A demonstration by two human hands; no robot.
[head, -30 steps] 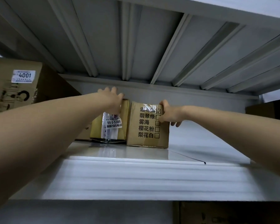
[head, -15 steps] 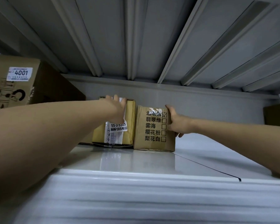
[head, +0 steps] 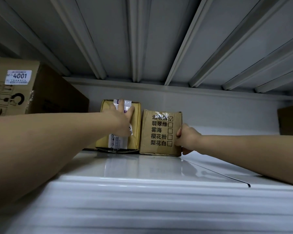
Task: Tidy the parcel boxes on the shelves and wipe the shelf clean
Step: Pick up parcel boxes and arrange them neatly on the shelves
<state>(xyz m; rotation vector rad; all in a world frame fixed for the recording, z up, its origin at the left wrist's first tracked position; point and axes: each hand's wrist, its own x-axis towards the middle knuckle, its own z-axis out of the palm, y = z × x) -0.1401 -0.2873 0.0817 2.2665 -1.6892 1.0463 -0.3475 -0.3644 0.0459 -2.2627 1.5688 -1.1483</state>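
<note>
Two small parcel boxes stand side by side at the back of the grey metal shelf (head: pixel 142 191). The left one is a yellowish box (head: pixel 136 132) with a white shipping label down its front. My left hand (head: pixel 123 118) lies against that front face, fingers stretched up toward the top edge. The right one is a brown box (head: pixel 159 134) printed with black characters and checkboxes. My right hand (head: pixel 187 137) grips its right front edge, thumb on the front and fingers round the side. The two boxes touch.
A large brown box (head: pixel 15 92) labelled 4001 fills the shelf's left end. Another brown box (head: pixel 291 120) shows at the right edge. The ribbed underside of the upper shelf (head: pixel 150 39) hangs low overhead. A seam (head: pixel 218 173) crosses the shelf plate on the right.
My left hand came off the yellowish box's top edge onto its front face. My right hand slid lower on the printed box's edge. The view moved closer and lower.
</note>
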